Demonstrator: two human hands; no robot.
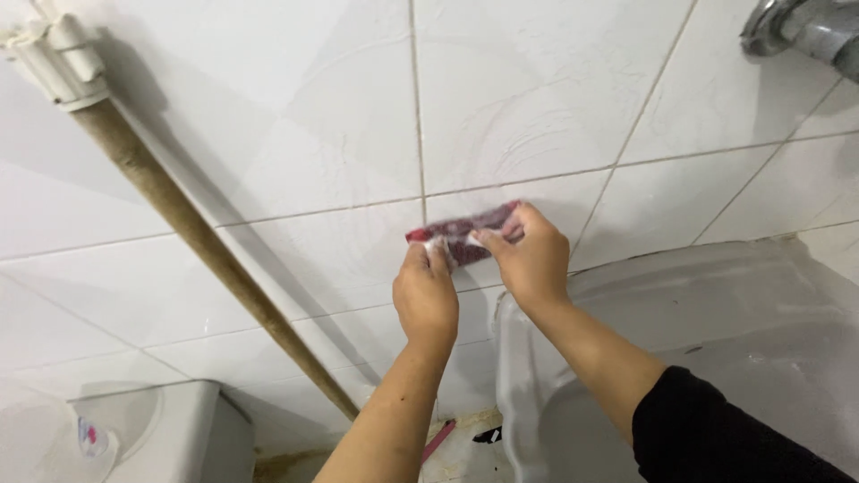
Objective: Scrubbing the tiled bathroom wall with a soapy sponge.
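A dark red scrubbing pad (472, 232), wet with white foam, is pressed flat against the white tiled wall (295, 134). My left hand (425, 295) grips its left end with the fingertips. My right hand (532, 259) holds its right part, thumb on the front and fingers over the top. Both hands sit side by side on the pad, just above the left rim of a white washbasin (680, 286). Soapy smear marks cover the tiles above the pad. My right arm wears a black sleeve.
A brownish, stained pipe (206, 241) runs diagonally down the wall at the left, held by a white clamp (55, 55). A chrome tap (805, 31) sticks out at the top right. A white plastic container (165, 429) stands at the bottom left. The floor corner below looks grimy.
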